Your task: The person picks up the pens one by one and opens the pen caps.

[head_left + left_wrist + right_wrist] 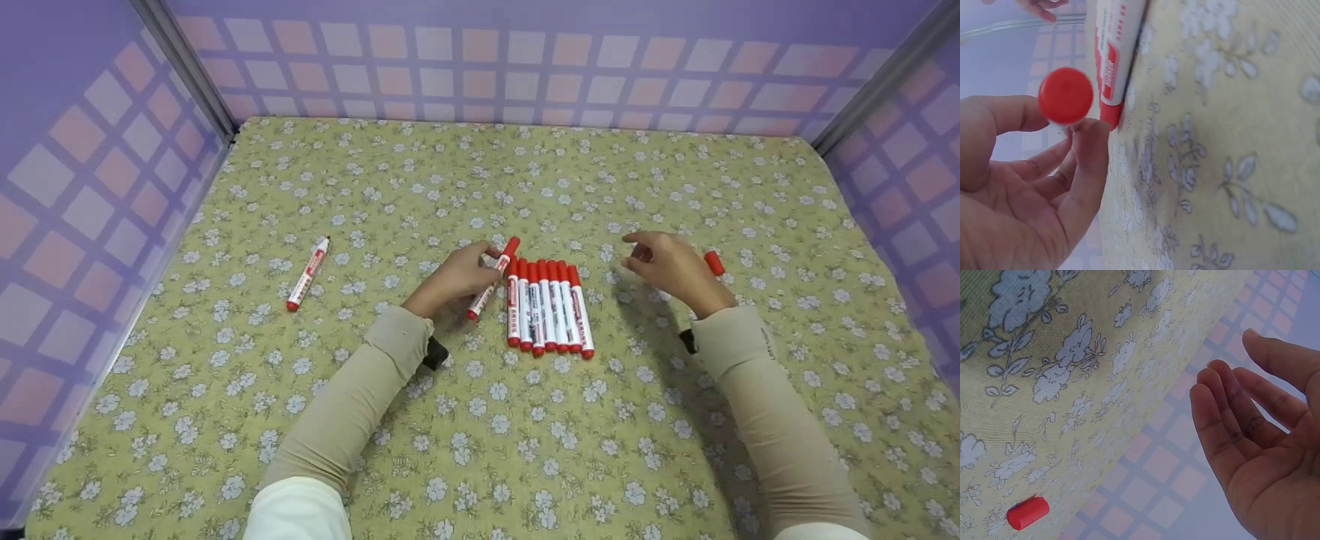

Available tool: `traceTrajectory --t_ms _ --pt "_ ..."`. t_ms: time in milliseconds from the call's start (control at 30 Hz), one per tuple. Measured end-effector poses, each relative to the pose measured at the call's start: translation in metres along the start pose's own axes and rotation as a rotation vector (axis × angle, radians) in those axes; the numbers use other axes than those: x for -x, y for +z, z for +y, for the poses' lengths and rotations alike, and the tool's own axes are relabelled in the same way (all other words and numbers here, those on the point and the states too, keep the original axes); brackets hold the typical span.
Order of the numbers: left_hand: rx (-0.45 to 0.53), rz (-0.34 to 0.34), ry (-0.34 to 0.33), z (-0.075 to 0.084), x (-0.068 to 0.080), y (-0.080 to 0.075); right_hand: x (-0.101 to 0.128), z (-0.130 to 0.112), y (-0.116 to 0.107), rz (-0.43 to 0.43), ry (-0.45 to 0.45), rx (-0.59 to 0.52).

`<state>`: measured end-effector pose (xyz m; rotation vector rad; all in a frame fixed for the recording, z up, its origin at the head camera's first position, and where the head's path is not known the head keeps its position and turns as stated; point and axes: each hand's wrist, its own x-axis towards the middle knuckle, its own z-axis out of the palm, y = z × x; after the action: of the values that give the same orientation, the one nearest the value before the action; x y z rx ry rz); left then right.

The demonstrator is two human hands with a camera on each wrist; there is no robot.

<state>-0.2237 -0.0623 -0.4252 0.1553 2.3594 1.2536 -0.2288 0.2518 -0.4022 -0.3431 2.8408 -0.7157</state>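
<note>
Between thumb and fingers my left hand pinches a capped red-and-white marker, tilted just left of a row of markers. In the left wrist view the red end of the held marker faces the camera. Several capped markers lie side by side in that row, red caps pointing away from me. To the right of the row, my right hand hovers with loosely bent fingers and holds nothing. A loose red cap lies beside it on the cloth, also visible as a red cap in the right wrist view.
An uncapped marker lies at the left, its tip pointing away from me. Floral yellow-green cloth covers the table. Purple checked panels stand along the back and both sides.
</note>
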Motion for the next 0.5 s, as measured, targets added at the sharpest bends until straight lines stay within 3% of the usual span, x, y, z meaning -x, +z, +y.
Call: traceTrajectory --t_ms 200,500 --pt "0.086 -0.015 0.033 0.0 0.002 -0.006 -0.001 -0.006 0.0 -0.004 -0.019 0.02" --pt "0.066 -0.041 0.1 0.003 0.0 -0.015 -0.002 -0.015 0.001 -0.003 -0.092 0.022"
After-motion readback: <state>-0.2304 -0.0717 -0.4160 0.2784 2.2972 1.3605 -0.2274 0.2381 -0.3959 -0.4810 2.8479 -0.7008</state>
